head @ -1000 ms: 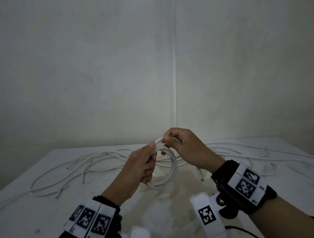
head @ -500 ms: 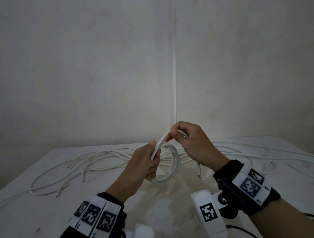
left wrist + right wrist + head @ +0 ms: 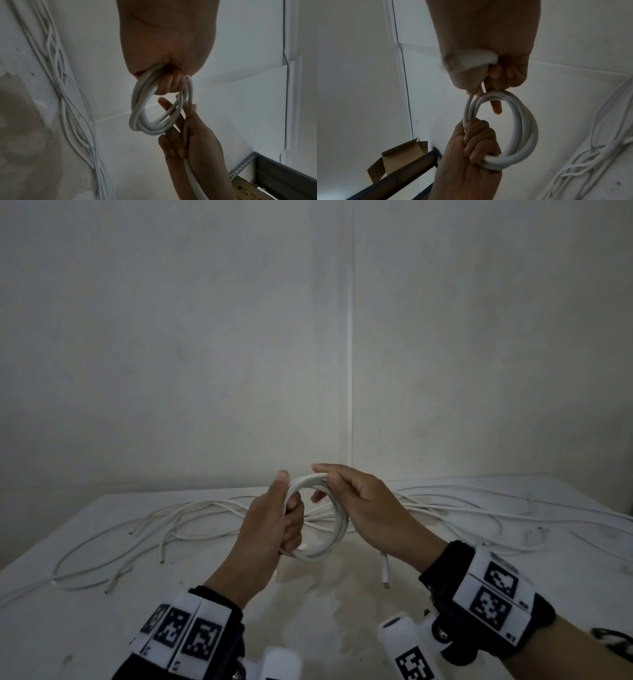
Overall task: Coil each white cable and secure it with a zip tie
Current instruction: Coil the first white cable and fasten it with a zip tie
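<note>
A white cable (image 3: 337, 529) is wound into a small coil of several turns, held upright above the white table (image 3: 85, 594). My left hand (image 3: 289, 505) grips the coil's left side, fingers curled through the ring and thumb up along it. My right hand (image 3: 325, 477) pinches the strand at the top of the coil. In the right wrist view the coil (image 3: 523, 128) hangs from the left hand's fingers (image 3: 476, 147), and the strand crosses my right palm. The cable's short free end (image 3: 385, 573) dangles below my right wrist. No zip tie shows.
Several loose white cables (image 3: 137, 529) sprawl over the far half of the table, more cables (image 3: 479, 498) on the right. A wall corner stands close behind. A cardboard box (image 3: 399, 162) and a dark shelf rail (image 3: 283, 171) lie off to the side.
My right hand has swung the strand down onto the top of the coil, adding a turn. The free tail has shortened. My left hand has kept its grip.
</note>
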A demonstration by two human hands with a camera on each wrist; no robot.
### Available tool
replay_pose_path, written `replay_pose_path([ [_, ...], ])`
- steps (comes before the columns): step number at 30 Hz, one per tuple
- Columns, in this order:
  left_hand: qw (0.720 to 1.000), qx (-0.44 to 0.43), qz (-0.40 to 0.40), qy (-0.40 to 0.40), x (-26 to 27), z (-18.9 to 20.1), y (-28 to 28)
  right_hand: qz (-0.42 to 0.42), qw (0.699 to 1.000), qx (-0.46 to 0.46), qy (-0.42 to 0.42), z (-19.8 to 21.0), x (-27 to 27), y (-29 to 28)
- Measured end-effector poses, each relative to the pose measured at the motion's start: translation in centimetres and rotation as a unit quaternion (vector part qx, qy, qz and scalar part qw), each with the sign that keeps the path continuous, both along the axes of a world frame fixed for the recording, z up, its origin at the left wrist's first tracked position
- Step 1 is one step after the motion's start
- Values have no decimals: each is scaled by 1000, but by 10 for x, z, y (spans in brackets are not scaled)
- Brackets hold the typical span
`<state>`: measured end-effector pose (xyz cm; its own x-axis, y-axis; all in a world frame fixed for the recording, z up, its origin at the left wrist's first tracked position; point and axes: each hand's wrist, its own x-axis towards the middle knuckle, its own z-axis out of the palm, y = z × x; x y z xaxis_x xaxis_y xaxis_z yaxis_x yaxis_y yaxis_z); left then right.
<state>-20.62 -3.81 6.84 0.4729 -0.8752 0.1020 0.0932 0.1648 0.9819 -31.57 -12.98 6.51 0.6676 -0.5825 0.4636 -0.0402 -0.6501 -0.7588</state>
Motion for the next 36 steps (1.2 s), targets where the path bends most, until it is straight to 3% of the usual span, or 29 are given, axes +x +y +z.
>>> replay_pose_path([
  [3,1000,-7,-19,18,2,-1,0,-21,997,-70,35,-5,2,2],
  [6,998,2,-51,25,2,1,2,-92,972,-195,90,-8,2,1],
  [10,998,10,-51,30,1,8,1,-98,965,-233,77,1,4,-6],
  [19,998,6,-64,-7,1,5,2,-72,985,-159,-2,4,3,-4],
  [23,997,10,-74,1,2,9,3,-70,986,-151,-2,6,4,-3],
  [28,996,27,-30,-76,-3,9,4,-1,996,-89,21,17,-2,-3],
  [32,999,-5,-2,-41,-9,4,5,34,999,-3,-10,16,-4,-4],
  [36,999,-36,19,12,-12,2,3,-2,998,25,-54,8,-1,2],
])
